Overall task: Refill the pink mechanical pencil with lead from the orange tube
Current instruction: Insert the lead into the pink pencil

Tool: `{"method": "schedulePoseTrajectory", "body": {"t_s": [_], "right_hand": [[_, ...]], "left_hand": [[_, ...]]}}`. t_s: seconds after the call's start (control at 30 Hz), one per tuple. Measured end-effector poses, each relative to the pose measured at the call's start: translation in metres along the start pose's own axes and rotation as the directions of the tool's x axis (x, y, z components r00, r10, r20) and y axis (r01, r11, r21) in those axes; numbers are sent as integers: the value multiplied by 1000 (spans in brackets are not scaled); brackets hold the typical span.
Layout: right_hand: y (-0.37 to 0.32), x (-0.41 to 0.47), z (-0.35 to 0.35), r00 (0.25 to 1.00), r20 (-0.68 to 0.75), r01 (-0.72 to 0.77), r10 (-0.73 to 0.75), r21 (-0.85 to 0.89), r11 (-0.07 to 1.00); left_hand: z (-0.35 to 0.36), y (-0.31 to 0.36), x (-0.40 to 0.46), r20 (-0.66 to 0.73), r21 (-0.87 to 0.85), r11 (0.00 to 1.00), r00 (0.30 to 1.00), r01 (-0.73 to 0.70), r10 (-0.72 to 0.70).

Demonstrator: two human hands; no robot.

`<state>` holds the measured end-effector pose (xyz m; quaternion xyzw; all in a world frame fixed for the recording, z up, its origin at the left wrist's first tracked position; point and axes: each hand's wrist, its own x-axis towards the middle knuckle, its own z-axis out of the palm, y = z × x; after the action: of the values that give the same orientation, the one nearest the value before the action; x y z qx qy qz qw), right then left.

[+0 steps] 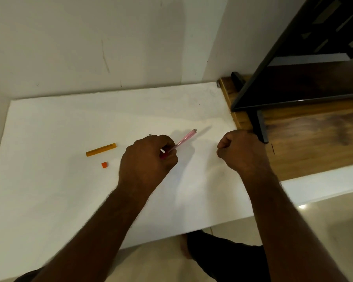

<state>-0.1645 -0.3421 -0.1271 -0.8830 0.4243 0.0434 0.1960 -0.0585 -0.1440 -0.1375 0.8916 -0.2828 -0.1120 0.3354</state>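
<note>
Forearms reach in over the white worktop [49,190] from the near edge. The left hand [147,159] has its grip pinching the pink mechanical pencil [183,139], which slants up and away to the right, its grey end clear of the surface. The right hand [240,151] is curled into a fist, well apart from it; whether anything sits inside, I cannot tell. Left of the hands lies a small orange cap [104,164], and just beyond it the orange tube [101,149], flat.
</note>
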Motion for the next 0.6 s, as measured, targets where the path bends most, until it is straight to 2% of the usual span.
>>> {"method": "schedulePoseTrajectory", "body": {"t_s": [0.2,0.3,0.4,0.53,0.6], "right_hand": [[-34,2,12,998,5,54,-55,105,993],[-55,1,24,991,-2,129,-130,154,980],[-77,-1,35,980,-1,194,-197,173,966],[-88,1,45,983,-7,185,-186,158,970],[-124,-5,64,975,14,218,-222,137,966]], "left_hand": [[-25,-15,4,-80,-44,998,996,35,-38],[-39,-27,5,-127,-38,997,990,60,-64],[-52,-41,5,-147,-34,992,982,118,-121],[-58,-49,3,-139,-28,988,978,153,-155],[-85,-78,-4,-170,-41,977,963,207,-211]]}}
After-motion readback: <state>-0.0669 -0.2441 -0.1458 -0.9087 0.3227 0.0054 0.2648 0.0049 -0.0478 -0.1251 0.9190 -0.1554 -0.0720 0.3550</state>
